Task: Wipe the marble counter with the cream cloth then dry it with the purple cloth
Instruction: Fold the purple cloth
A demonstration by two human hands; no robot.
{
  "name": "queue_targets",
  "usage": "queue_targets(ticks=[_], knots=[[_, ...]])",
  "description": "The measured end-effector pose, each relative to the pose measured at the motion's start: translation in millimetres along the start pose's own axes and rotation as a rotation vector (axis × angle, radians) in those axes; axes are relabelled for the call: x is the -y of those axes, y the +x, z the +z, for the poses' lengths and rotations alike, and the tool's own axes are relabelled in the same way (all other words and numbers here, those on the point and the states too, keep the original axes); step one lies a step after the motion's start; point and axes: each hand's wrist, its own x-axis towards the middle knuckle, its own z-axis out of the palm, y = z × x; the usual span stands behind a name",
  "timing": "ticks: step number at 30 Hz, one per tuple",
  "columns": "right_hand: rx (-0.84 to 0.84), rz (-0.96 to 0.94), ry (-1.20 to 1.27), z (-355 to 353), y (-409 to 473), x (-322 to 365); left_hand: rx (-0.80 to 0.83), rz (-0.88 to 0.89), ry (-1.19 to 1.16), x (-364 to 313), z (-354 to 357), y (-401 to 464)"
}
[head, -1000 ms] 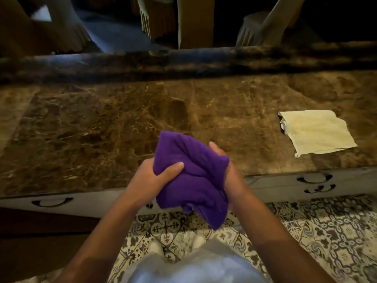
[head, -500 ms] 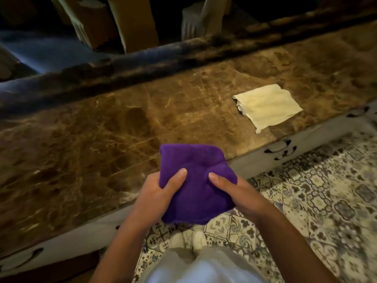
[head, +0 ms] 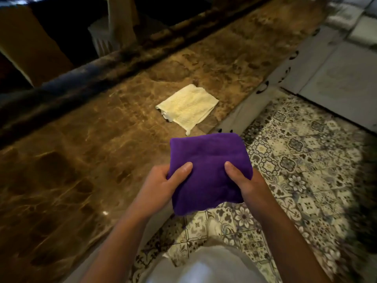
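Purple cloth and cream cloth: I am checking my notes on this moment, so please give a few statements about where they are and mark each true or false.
1. Both hands hold the purple cloth. True: the left hand and the right hand grip it, thumbs on top.
2. The cream cloth is draped over the person's arm. False: it lies on the marble counter, with no hand on it.
3. The purple cloth is spread flat on the counter. False: it is folded and held up near the counter's front edge.
4. The cream cloth lies farther from the person than the purple cloth. True.
5. The floor has patterned tiles. True.
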Motion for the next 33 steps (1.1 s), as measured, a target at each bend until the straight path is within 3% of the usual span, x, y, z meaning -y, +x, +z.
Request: queue_targets(ticks=[7, 18, 28, 33], knots=[[-0.119, 0.000, 0.035, -98, 49, 16, 0.105, -0.009, 0.016, -20, 87, 81], [-0.145, -0.024, -0.004, -236, 125, 52, 0.199, 0.003, 0.189, -36, 197, 186], [-0.190, -0.031, 0.030, -251, 228, 67, 0.151, 0.020, 0.248, -48, 204, 290], [-0.153, -0.008, 0.009, -242, 298, 86, 0.037, 0.102, 0.315, -48, 182, 340]])
